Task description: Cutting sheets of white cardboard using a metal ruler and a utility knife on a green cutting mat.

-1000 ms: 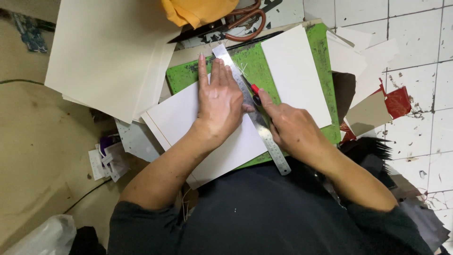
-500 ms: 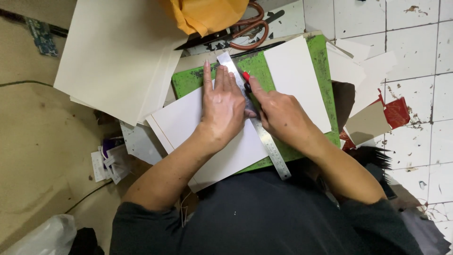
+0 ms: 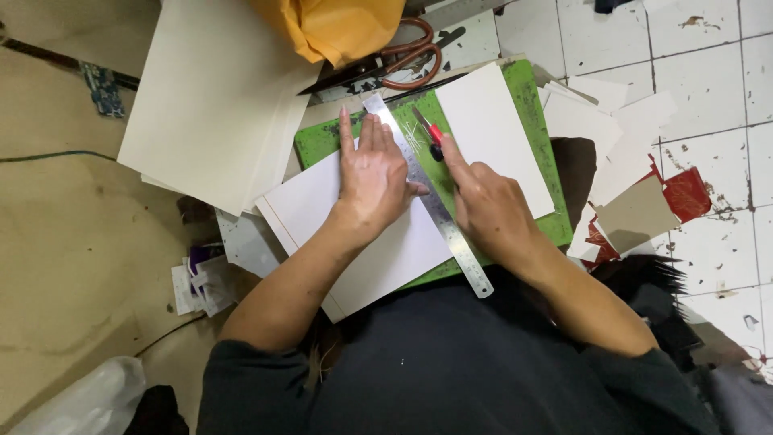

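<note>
My left hand lies flat, fingers spread, pressing a steel ruler onto a white card sheet on a green cutting mat. My right hand grips a red-and-black utility knife with its blade against the ruler's right edge, near the ruler's far end. A second white card piece lies on the mat to the right of the ruler.
A stack of large cream boards lies at the left. Scissors with brown handles and an orange bag sit beyond the mat. Card offcuts and red scraps litter the tiled floor at the right.
My right hand has slid the knife away from me along the ruler, from mid-ruler toward its far end. My left hand stays pressed on the ruler.
</note>
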